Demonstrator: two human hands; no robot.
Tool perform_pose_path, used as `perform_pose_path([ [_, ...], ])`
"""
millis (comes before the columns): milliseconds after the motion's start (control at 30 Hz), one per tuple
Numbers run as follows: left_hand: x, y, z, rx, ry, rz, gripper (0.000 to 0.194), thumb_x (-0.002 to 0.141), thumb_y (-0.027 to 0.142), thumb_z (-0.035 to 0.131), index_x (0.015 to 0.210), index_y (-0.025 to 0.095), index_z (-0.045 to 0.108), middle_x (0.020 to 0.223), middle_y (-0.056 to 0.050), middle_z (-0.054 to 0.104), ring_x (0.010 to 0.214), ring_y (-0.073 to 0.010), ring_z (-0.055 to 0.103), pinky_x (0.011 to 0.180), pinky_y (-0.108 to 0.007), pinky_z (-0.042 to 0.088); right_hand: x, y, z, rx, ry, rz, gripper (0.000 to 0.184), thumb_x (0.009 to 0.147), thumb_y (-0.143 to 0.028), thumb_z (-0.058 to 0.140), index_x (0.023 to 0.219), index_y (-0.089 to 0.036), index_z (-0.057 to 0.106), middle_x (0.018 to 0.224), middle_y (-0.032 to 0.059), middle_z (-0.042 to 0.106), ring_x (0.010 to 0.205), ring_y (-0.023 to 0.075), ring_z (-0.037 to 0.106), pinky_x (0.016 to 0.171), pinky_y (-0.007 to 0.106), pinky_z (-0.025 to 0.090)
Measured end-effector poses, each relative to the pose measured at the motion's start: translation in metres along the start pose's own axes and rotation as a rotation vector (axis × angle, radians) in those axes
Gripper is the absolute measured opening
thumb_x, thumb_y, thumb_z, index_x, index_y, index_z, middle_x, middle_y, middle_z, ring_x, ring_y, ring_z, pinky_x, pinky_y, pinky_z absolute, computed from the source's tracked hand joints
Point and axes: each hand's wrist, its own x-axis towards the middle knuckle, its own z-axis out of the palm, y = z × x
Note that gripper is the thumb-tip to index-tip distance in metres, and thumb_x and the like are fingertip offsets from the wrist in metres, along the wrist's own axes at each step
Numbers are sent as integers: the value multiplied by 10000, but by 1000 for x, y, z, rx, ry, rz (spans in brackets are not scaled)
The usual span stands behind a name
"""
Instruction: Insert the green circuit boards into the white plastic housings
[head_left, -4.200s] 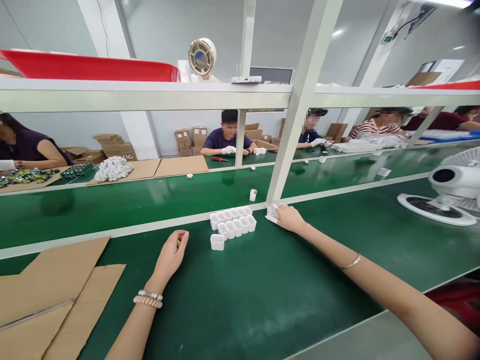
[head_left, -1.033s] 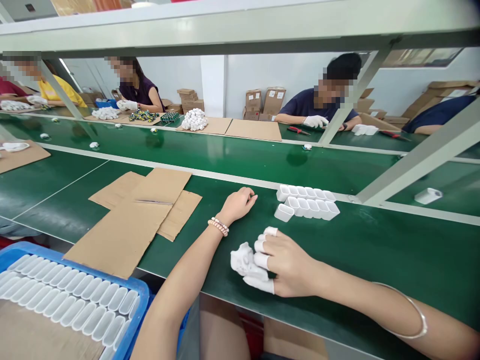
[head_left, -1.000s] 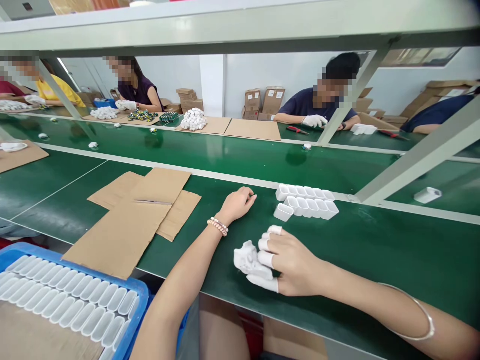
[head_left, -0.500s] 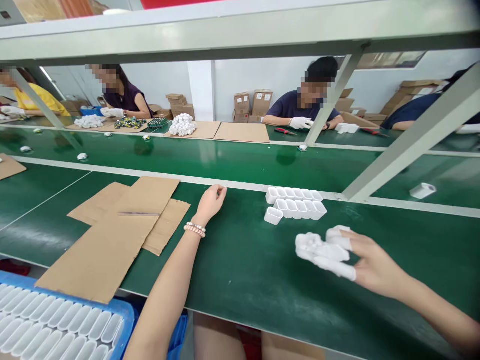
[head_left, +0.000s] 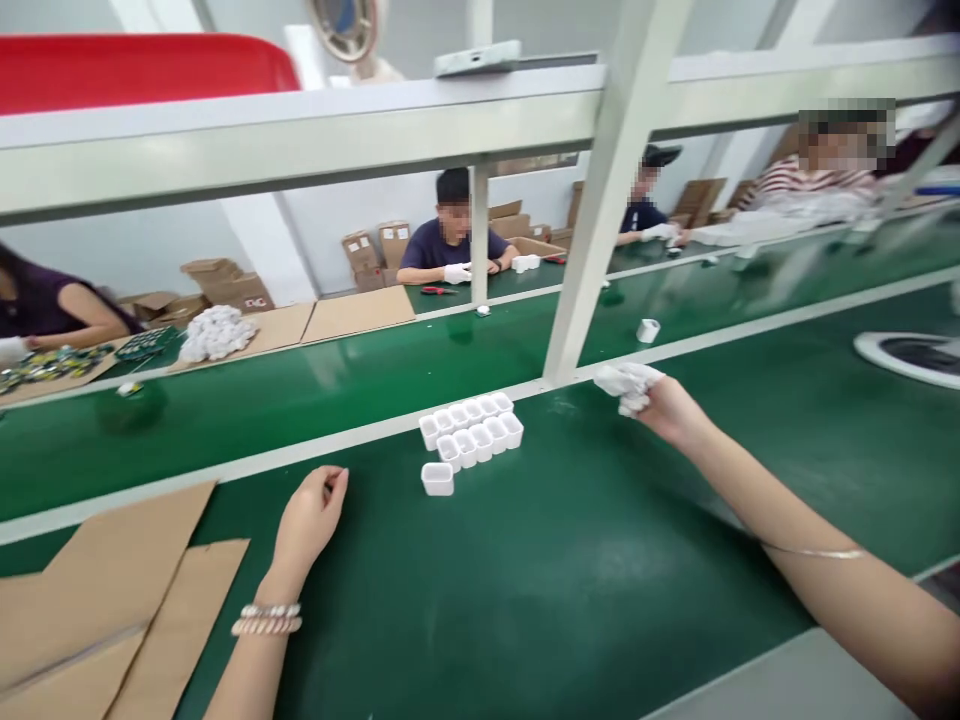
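My left hand [head_left: 309, 520] rests on the green tabletop [head_left: 480, 590], its fingers curled in and nothing visible in them. Several small white oval cups [head_left: 480, 440] stand in two touching rows to its right. One single white cup [head_left: 438, 480] is just in front of those rows. Farther right, my right hand [head_left: 667, 405] is stretched out near the rail at the table's far edge. A crumpled white cloth-like piece [head_left: 628, 385] is at its fingers, which also have white coverings; where one ends and the other begins cannot be made out.
Overlapping cardboard sheets [head_left: 127, 590] lie at the left. Beyond the rail runs a green conveyor [head_left: 360, 380], carrying a white cup [head_left: 648, 330]. A slanted metal post [head_left: 592, 230] rises beside my right hand. A white ring-shaped object [head_left: 915, 358] lies at the right. Co-workers sit opposite.
The view has swung right. My right hand has moved away from me toward the far rail with the white piece. My left hand stays curled on the table; the cups stay in place.
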Motion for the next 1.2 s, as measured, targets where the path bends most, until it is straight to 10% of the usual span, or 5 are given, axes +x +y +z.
perform_pose_path([
  [200,5,-6,3,78,-65,-57,463,844,613,380,926,207,585,666,-29,604,585,-217,594,540,-303,449,10,11,-8,44,-54,222,542,827,-671,417,616,-239,167,489,-85,185,404,81,234,394,244,326],
  [433,4,-7,2,97,-121,-82,540,832,661,358,975,190,581,658,-48,601,558,-229,588,477,-301,434,6,29,5,-141,-14,270,492,725,-606,651,610,-215,375,480,-53,363,431,83,333,416,235,316],
  [1000,2,-4,1,166,-96,2,492,852,621,337,964,202,570,779,-57,605,617,-210,577,522,-293,435,-1,33,16,-959,-114,-4,257,753,-378,644,655,-181,512,749,76,624,652,185,549,545,255,302],
  [1200,1,13,6,425,-197,68,424,940,490,284,638,217,401,561,-11,529,539,-183,550,513,-257,313,-2,33,17,-1120,-201,-10,288,789,-451,589,760,-165,584,815,113,653,674,213,590,542,266,311],
])
